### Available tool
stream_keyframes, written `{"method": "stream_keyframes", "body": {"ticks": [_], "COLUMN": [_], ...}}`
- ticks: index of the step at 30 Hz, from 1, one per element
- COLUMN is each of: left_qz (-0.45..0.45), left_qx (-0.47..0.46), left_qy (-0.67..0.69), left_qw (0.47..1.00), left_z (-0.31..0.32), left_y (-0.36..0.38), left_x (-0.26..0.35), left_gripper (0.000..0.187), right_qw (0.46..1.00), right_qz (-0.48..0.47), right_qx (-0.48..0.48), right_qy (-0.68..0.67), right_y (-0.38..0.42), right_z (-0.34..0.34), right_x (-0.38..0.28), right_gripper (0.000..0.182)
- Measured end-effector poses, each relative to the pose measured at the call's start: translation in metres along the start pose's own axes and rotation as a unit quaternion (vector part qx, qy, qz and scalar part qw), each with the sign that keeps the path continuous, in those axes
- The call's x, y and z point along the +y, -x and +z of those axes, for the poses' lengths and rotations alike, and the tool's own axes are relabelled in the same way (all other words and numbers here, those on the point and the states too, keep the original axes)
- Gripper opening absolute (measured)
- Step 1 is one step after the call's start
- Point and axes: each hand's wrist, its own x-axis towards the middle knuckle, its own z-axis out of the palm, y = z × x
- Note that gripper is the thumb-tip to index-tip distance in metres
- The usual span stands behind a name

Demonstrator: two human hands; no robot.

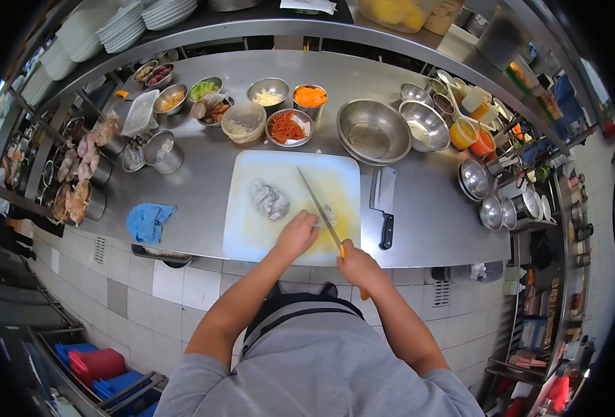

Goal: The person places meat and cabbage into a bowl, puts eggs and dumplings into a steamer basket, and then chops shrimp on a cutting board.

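Note:
My right hand (357,264) grips the yellow handle of a long kitchen knife (316,198). Its blade slants up and left across the white cutting board (245,240). On the blade's left, my left hand (298,235) has its fingers curled down on a small pale piece of raw seafood (318,224), right beside the blade. More pale bits (329,210) lie just beyond the blade on the right. A glistening grey-white heap of raw seafood (269,200) rests on the board's left half, apart from both hands.
A cleaver (383,201) lies right of the board, near large steel bowls (375,132). Behind the board stand bowls of shredded carrot (290,128) and other cut ingredients. A blue cloth (149,222) lies at left. A steel shelf (273,28) spans the back.

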Motion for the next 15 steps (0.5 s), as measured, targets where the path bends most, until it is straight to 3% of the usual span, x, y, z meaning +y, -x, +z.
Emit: {"method": "stream_keyframes", "body": {"ticks": [6,9,11,15], "left_qz": [0.023,0.019,0.018,0.001], "left_qx": [-0.05,-0.055,-0.056,-0.025], "left_qy": [-0.064,-0.063,-0.059,-0.038], "left_qw": [0.996,0.996,0.997,0.999], "left_z": [0.006,0.003,0.005,0.009], "left_y": [-0.011,-0.013,-0.011,-0.011], "left_x": [-0.008,-0.007,-0.007,-0.008], "left_gripper": [0.016,0.016,0.016,0.017], "right_qw": [0.999,0.997,0.998,1.0], "right_qz": [0.025,-0.036,-0.05,-0.021], "right_qx": [0.008,0.06,0.027,-0.007], "right_qy": [-0.022,-0.036,-0.012,-0.021], "right_y": [-0.024,-0.054,-0.052,-0.021], "right_z": [0.037,0.034,0.015,0.016], "right_x": [0.006,0.008,0.001,0.001], "right_gripper": [0.033,0.032,0.039,0.033]}}
